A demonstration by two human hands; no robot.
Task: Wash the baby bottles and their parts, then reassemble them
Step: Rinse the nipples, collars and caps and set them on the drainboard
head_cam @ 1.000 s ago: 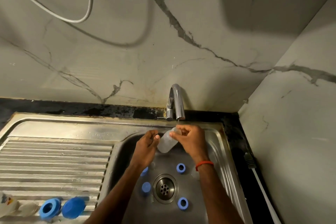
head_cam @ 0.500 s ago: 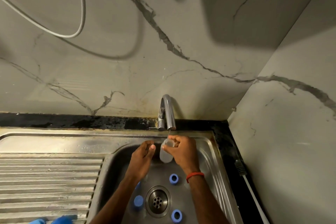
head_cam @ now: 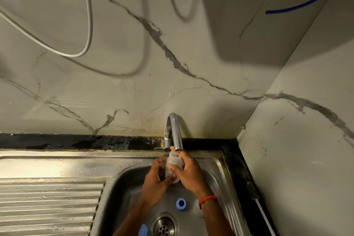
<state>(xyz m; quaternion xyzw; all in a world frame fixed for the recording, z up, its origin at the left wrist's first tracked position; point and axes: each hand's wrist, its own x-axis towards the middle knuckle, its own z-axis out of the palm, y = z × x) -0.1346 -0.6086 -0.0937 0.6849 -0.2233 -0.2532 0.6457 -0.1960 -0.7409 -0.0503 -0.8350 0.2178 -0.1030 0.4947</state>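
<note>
Right hand wraps the upper half of the clear bottle, thumb across the front, one finger up by the neck. Left hand curls round the lower end from the other side, so both hands grip the same bottle. The bottle is roughly upright, mouth up, right under the tap outlet and almost touching it (can't tell if water is running, no stream visible). All of this is above the back of the sink basin.

Below the hands there's a blue ring on the basin floor and another blue part just beside the drain. Something pale sits next to the ring, too blurred to name.

Risks, my read:
- Wet smooth plastic with two overlapping grips: the bottle could slip while being turned and drop onto the ring or drain.
- Neck this close to the outlet: a small lift knocks the rim on metal.
- Full flow into a narrow mouth sprays sideways, toward the white cable on the dark table at right.
- Loose small parts could wash against the drain.
</note>
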